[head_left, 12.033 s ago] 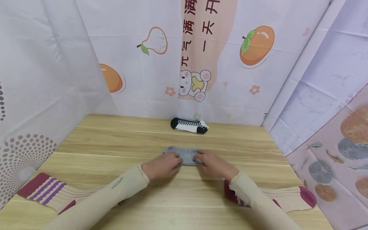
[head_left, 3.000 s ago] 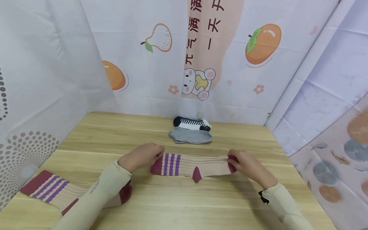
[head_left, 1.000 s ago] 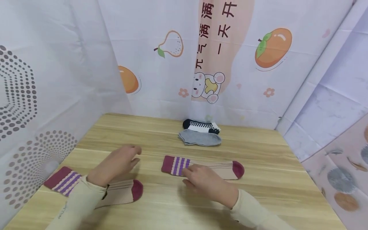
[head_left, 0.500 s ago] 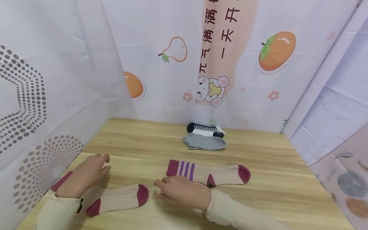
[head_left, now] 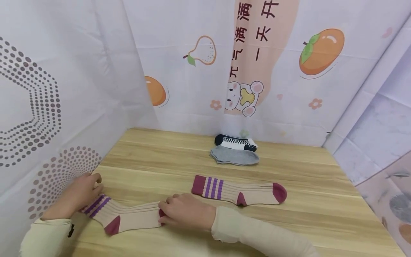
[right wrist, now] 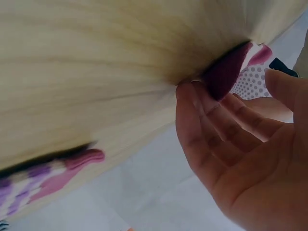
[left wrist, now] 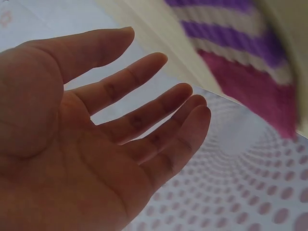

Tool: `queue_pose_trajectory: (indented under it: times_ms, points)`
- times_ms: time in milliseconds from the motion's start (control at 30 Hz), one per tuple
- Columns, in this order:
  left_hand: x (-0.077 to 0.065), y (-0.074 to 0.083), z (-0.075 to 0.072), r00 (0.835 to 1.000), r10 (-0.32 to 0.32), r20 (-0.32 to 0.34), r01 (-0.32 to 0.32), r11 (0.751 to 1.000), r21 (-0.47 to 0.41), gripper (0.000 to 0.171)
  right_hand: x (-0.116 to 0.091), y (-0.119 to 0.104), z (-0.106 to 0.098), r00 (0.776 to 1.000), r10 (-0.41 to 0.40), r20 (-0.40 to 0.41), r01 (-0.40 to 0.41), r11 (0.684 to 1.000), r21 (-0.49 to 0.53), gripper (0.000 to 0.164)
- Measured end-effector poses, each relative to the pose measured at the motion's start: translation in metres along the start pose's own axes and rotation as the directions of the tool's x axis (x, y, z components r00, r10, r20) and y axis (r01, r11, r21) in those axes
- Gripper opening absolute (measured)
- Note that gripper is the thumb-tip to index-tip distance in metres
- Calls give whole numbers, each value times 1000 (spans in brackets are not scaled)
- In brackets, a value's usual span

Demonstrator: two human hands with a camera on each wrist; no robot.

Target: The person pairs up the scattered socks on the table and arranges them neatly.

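A cream sock (head_left: 138,218) with purple stripes and maroon cuff, heel and toe lies flat at the table's left. My left hand (head_left: 78,192) hovers at its cuff end, covering the cuff in the head view. From the left wrist, the fingers (left wrist: 139,118) look loosely spread, apart from the maroon cuff (left wrist: 255,91). At the other end, my right hand (head_left: 189,212) has its fingertips against the maroon toe (right wrist: 226,74), thumb held away. A matching sock (head_left: 257,192) lies flat right of centre.
Behind the matching sock, folded grey socks (head_left: 236,156) lie at the back, just in front of black-and-white checked socks (head_left: 236,142). White printed curtains (head_left: 179,117) border the wooden table (head_left: 154,160) at the back and sides.
Grey socks, then the matching sock, were handled and now lie released. Both hands have since moved left, the left to the other sock's cuff end, the right to its toe. The view has turned left.
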State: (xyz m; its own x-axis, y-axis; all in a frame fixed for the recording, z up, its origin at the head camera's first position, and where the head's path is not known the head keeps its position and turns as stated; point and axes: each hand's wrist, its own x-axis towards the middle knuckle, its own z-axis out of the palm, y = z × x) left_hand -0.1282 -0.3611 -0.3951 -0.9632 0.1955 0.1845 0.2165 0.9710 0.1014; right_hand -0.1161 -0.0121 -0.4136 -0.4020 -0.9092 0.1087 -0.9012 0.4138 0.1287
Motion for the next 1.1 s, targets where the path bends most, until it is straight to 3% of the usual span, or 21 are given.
queue_pose_trajectory:
  times_ms: [267,500,867,1000,1100]
  points:
    - [-2,-14,11,998,60,-34,-61,998,-24,19,7,-4,-2,999,-10,37,13,997,-80,12]
    - [-3,-26,12,1000,17,8,-16,997,-76,16,8,-5,0,999,-1,47,6,994,-109,13]
    - [-8,-38,8,996,-33,88,45,990,-133,18,9,-3,-2,997,-12,73,15,999,-36,16]
    - [-14,-39,9,998,-29,58,37,989,-140,30,6,-2,-2,996,-39,83,40,999,-14,21]
    - [-17,-39,9,999,-18,29,22,989,-145,29,1,1,-4,998,-32,62,29,999,46,22]
